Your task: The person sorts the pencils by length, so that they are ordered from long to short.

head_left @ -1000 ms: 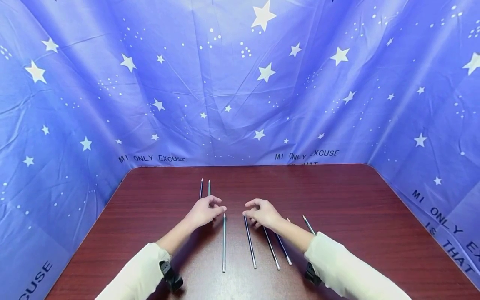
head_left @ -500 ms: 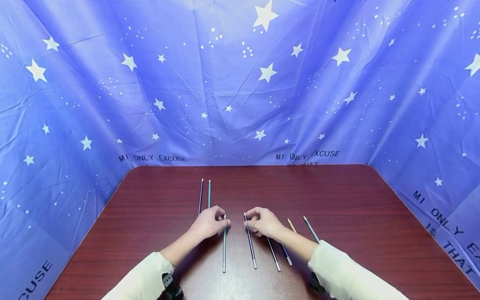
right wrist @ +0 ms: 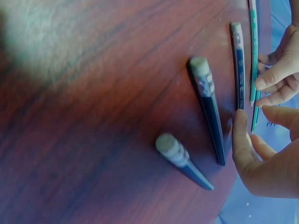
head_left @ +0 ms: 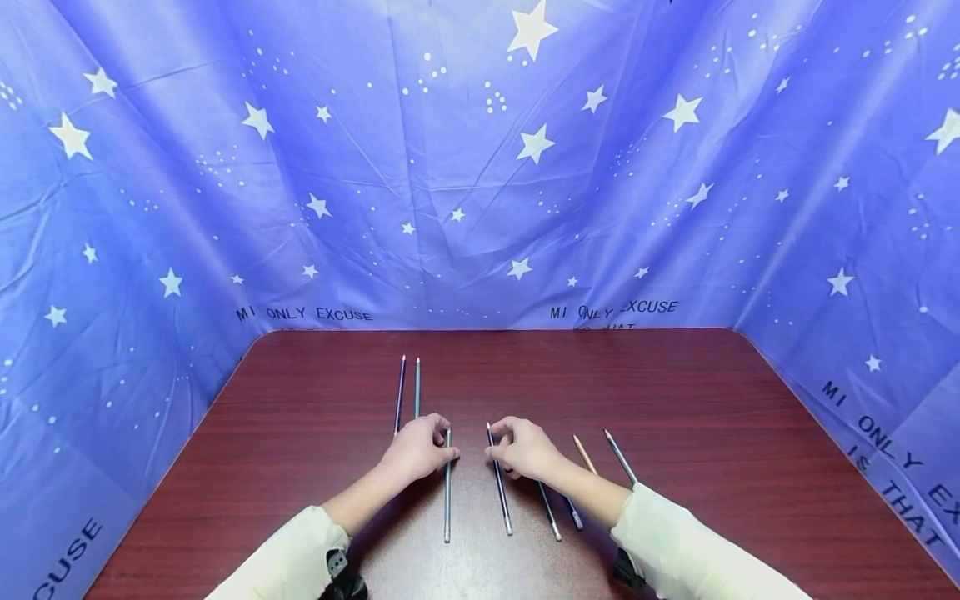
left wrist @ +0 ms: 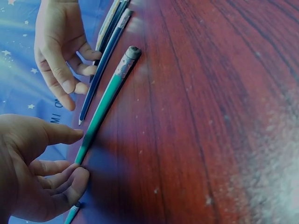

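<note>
A dark red, wood-grained table (head_left: pixel 675 383) gleamed near the front, starry blue cloth (head_left: pixel 465 167) walling it round. And there, the left hand (head_left: pixel 416 446) bracketed the far end of a green pencil (head_left: pixel 447 500) flat on the table, the right hand (head_left: pixel 525 447) doing likewise at a dark blue pencil (head_left: pixel 500 500) nearby! Grasped or loose? Neither grip could be told. The right forearm (head_left: pixel 588 486) hid stretches of other pencils (head_left: pixel 550 512), while the lettering (head_left: pixel 71 562) at left ran cut off.
</note>
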`<move>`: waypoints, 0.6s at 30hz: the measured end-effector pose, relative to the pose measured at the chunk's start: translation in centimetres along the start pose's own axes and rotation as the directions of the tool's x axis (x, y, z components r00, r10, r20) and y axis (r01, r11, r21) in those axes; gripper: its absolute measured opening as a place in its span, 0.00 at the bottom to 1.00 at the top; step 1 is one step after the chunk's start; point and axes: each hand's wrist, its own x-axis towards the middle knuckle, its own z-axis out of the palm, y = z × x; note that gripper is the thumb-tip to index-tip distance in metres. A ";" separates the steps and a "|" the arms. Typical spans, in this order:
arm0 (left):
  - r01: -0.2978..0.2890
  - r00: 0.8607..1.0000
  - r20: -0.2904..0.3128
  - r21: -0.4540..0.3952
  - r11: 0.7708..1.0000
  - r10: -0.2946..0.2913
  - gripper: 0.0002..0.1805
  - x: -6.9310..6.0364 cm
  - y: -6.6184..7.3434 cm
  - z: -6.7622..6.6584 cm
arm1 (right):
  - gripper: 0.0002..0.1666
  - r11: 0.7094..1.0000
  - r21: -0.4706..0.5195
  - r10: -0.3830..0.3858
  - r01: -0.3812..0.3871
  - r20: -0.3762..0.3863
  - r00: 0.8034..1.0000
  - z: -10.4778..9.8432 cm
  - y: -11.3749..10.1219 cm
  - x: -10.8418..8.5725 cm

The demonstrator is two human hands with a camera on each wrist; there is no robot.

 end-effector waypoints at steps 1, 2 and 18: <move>-0.003 1.000 -0.003 0.004 1.000 0.003 0.23 0.0 0.0 0.0 | 0.22 1.000 -0.008 0.003 -0.003 0.000 1.000 0.1 0.0 0.0; -0.007 1.000 -0.007 0.010 1.000 0.007 0.23 -0.1 0.0 0.1 | 0.23 1.000 -0.013 0.004 -0.004 0.000 1.000 0.2 0.0 -0.1; 0.012 0.999 0.042 -0.190 0.982 -0.004 0.24 -0.2 -0.4 0.6 | 0.32 0.985 -0.173 -0.031 0.022 -0.051 0.998 1.1 0.4 -0.1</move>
